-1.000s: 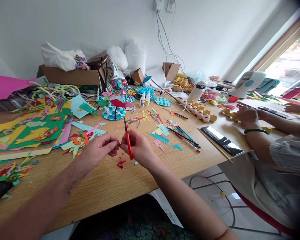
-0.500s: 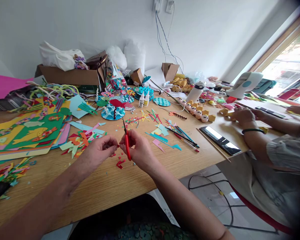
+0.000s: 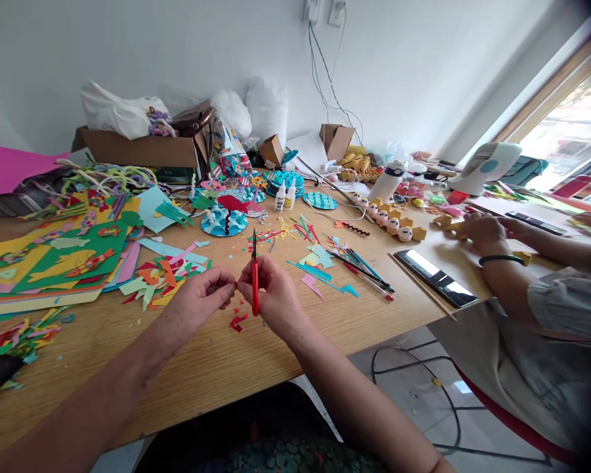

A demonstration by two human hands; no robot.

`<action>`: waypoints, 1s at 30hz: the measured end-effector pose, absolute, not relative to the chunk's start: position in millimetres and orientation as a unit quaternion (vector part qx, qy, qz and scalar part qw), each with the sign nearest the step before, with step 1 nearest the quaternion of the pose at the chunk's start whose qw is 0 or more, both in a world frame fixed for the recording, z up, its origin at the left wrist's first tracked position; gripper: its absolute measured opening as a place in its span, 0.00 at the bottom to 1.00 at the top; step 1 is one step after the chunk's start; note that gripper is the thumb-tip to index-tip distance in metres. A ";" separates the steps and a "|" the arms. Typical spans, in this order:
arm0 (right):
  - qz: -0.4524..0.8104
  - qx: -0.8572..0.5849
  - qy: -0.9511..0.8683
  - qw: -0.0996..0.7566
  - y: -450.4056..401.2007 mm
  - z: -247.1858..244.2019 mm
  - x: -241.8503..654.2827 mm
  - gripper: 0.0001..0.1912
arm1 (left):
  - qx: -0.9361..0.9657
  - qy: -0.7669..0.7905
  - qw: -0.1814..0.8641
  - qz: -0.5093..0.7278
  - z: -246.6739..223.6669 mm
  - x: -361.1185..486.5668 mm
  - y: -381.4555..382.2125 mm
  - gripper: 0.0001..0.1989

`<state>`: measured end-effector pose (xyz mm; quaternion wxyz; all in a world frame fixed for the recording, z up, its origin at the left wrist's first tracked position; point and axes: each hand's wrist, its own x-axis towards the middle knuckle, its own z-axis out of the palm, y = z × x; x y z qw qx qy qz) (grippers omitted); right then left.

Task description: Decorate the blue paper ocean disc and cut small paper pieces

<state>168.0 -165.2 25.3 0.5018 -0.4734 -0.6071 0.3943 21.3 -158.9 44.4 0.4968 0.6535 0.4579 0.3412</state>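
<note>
Red-handled scissors (image 3: pixel 255 282) stand upright in my right hand (image 3: pixel 274 294), their dark blades pointing toward the wall. My left hand (image 3: pixel 207 293) is closed in a pinch, its fingertips meeting those of my right hand; a tiny reddish bit shows between them, mostly hidden. Just below the fingertips, small red paper scraps (image 3: pixel 238 322) lie on the wooden table (image 3: pixel 187 374). A pile of coloured paper offcuts (image 3: pixel 162 279) is left of my hands. Beyond the scissors sits a blue wave-patterned disc (image 3: pixel 224 222) with a red paper shape on it.
Coloured sheets (image 3: pixel 44 263) cover the left side. Glue bottles (image 3: pixel 289 197) stand at the back. Brushes (image 3: pixel 362 268) and a phone (image 3: pixel 436 277) lie to the right. Another person's hands (image 3: pixel 485 231) hold yellow pieces at the far right.
My right hand has turned the scissors more upright and they sit slightly further right. My two hands' fingertips have come together over the small red bit.
</note>
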 end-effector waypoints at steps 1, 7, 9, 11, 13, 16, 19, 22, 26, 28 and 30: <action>0.394 -0.474 -0.606 0.502 -165.9 25.5 168.0 0.11 | 0.652 0.459 0.496 0.344 45.0 21.2 -159.3 0.07; 0.341 -0.507 -0.672 0.418 -180.1 30.2 175.8 0.13 | 0.636 0.438 0.512 0.376 53.1 17.6 -159.3 0.07; 0.310 -0.518 -0.702 0.377 -186.5 32.5 180.2 0.14 | 0.625 0.436 0.521 0.385 54.8 15.0 -159.1 0.06; 0.283 -0.526 -0.725 0.343 -191.3 34.4 183.8 0.15 | 0.614 0.436 0.527 0.392 55.8 12.6 -158.8 0.05; 0.259 -0.529 -0.741 0.322 -194.1 35.8 185.8 0.16 | 0.609 0.436 0.530 0.397 56.6 11.0 -158.7 0.05; 0.241 -0.527 -0.756 0.305 -195.7 36.7 185.8 0.16 | 0.604 0.434 0.533 0.403 58.2 10.9 -158.9 0.04; 0.237 -0.525 -0.758 0.306 -195.9 36.4 184.3 0.17 | 0.597 0.430 0.543 0.405 60.0 11.8 -159.8 0.03; 0.230 -0.522 -0.759 0.313 -195.4 35.5 183.6 0.18 | 0.593 0.423 0.552 0.407 61.5 11.5 -161.1 0.03; 0.227 -0.515 -0.762 0.319 -195.0 35.1 184.8 0.19 | 0.593 0.424 0.553 0.403 62.4 9.3 -162.0 0.03; 0.229 -0.515 -0.763 0.317 -195.0 35.3 185.7 0.19 | 0.596 0.426 0.552 0.400 62.3 8.3 -161.7 0.03; 0.233 -0.513 -0.764 0.314 -195.1 35.3 186.3 0.20 | 0.601 0.424 0.550 0.396 61.8 7.7 -161.1 0.03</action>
